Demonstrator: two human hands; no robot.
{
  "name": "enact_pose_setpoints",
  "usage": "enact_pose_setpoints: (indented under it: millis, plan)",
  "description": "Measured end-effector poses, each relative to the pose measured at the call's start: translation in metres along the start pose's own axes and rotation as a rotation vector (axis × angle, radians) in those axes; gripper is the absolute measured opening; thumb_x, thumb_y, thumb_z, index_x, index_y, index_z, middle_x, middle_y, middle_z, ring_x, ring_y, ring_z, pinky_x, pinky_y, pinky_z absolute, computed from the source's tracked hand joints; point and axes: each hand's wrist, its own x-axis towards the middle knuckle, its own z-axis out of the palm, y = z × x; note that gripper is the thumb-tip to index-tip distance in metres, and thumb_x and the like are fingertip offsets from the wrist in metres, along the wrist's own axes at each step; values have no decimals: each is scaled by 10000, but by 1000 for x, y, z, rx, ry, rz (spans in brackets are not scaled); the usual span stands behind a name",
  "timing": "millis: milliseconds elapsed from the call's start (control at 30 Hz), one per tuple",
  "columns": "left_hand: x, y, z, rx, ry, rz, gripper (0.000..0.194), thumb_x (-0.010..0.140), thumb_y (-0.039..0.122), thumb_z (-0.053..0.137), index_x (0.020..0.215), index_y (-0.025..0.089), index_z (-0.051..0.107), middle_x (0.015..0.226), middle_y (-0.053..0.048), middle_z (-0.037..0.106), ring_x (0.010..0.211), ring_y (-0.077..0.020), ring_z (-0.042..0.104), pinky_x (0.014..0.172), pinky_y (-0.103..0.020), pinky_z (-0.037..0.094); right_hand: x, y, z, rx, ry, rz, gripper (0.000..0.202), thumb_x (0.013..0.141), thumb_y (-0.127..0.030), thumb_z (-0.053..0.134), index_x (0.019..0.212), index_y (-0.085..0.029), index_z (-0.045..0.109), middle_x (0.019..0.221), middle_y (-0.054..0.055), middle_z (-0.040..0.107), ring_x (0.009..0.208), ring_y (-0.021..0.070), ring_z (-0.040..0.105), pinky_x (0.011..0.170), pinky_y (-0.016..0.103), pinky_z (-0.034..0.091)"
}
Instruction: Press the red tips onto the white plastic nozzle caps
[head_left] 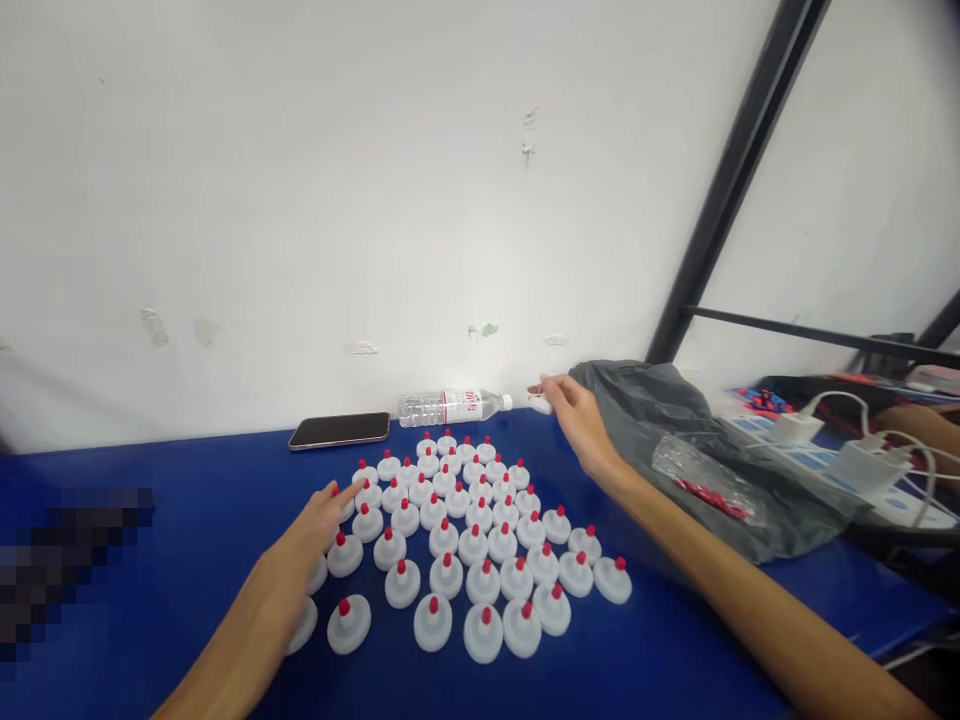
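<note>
Many white round plastic caps (pixel 473 545) with red tips stand in loose rows on the blue table. My left hand (pixel 324 515) reaches over the left side of the rows, its index finger stretched out at one of the caps; whether it touches is unclear. Part of the leftmost caps is hidden behind that hand and wrist. Beyond the rows, at the back right, my right hand (pixel 566 402) pinches a small white cap (pixel 540 404) near the neck of a clear bottle. Fingers partly cover this cap, and no red tip shows on it.
The clear plastic bottle (pixel 457 406) lies on its side along the wall, beside a phone (pixel 340 430). On the right, a dark grey plastic bag (pixel 637 420) carries a clear bag of red tips (pixel 709 490). Power strips with white plugs (pixel 870 465) lie farther right, near another person's arm (pixel 926 430).
</note>
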Motion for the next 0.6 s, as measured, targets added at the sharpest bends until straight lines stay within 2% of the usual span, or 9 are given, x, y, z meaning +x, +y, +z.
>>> enact_pose_setpoints:
  millis: [100,233,333,400,500,600]
  plan:
    - [-5,1,16,80,-42,-7,536,934,729,515,1327,462,762,1674,37,521,1632,-397,309,1317,-685,224,-3,-15,0,81,3,-62,459,1073,-635,484,950,-233,668,1075,70,785,1055,256,692,993,391,515]
    - [3,15,48,137,-99,25,678,954,754,432,1468,383,673,1707,15,479,1664,-342,249,1352,-627,175,-9,-20,9,123,-39,-95,439,1037,-633,541,873,-244,661,1037,48,795,1043,260,699,1003,373,491]
    - [12,26,73,152,-135,48,688,1015,657,345,1524,287,627,1718,-32,466,1676,-302,231,1364,-599,153,-11,-16,12,126,-46,-99,435,1048,-621,538,865,-245,657,1038,42,794,1034,254,703,1003,377,500]
    - [18,29,84,153,-141,69,657,1045,582,319,1543,261,602,1722,-41,460,1675,-289,236,1367,-596,145,-11,-11,12,125,-46,-94,439,1066,-609,528,876,-237,664,1024,43,788,1017,245,707,1007,395,513]
    - [22,28,88,145,-140,110,640,1064,559,301,1569,267,564,1728,-38,456,1657,-287,289,1360,-594,202,-9,-3,11,120,-51,-79,401,1085,-556,567,980,-194,705,1060,55,763,1003,226,716,991,439,551]
    - [20,29,81,147,-121,153,673,1077,597,240,1560,264,569,1706,-74,486,1617,-314,373,1326,-630,287,-7,4,10,116,-51,-58,342,1078,-495,631,1156,-173,714,1174,73,738,1029,225,721,950,447,595]
